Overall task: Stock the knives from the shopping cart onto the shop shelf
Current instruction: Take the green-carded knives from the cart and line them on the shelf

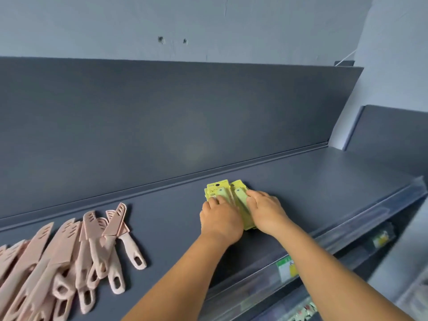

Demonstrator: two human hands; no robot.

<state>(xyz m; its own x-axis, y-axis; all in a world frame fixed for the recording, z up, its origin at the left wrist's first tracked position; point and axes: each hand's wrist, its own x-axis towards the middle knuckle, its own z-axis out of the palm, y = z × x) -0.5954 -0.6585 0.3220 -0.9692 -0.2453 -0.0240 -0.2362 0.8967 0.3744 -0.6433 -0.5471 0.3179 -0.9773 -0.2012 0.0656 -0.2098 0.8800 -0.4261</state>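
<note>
Several yellow-green carded knife packs [234,193] lie in a small stack on the dark grey shelf [324,179], right of the middle. My left hand [220,220] rests palm down on the left packs, fingers pressing on them. My right hand [266,210] lies flat over the right packs in the same way. The near ends of the packs are hidden under both hands. To the left lies a loose row of several pink knives in pink sheaths [69,253], handles toward me.
The shelf's upright back panel [185,112] rises behind the packs. A clear price rail with a green and white label [287,269] runs along the front edge. Lower shelves with goods show at the bottom right. A second shelf unit [393,140] adjoins on the right.
</note>
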